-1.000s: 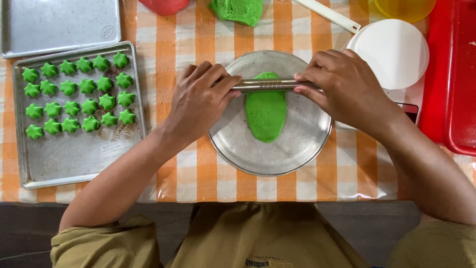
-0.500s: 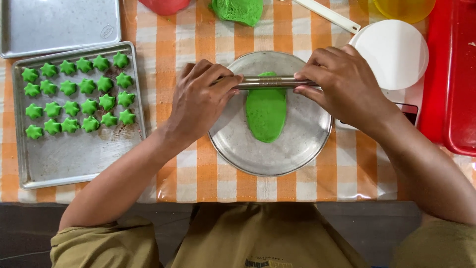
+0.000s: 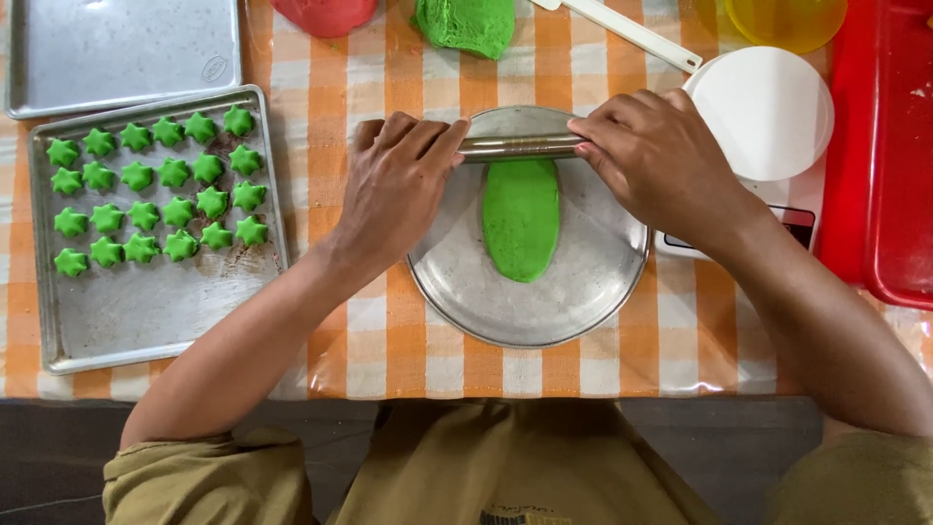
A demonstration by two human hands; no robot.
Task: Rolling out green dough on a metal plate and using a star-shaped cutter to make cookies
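Green dough (image 3: pixel 521 219) lies flattened on round tray (image 3: pixel 583 301); both hands' fingers (image 3: pixel 418 141) press steel roller (image 3: pixel 515 147)

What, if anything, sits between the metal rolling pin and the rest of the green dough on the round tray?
Nothing visible does. The rolling pin, held by the left hand and right hand, lies across the far end of the green dough, and the round tray around the dough is bare metal.

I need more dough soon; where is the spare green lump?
In the head view, the spare green lump lies at the table's far edge, just beyond the round metal plate, beside a red lump.
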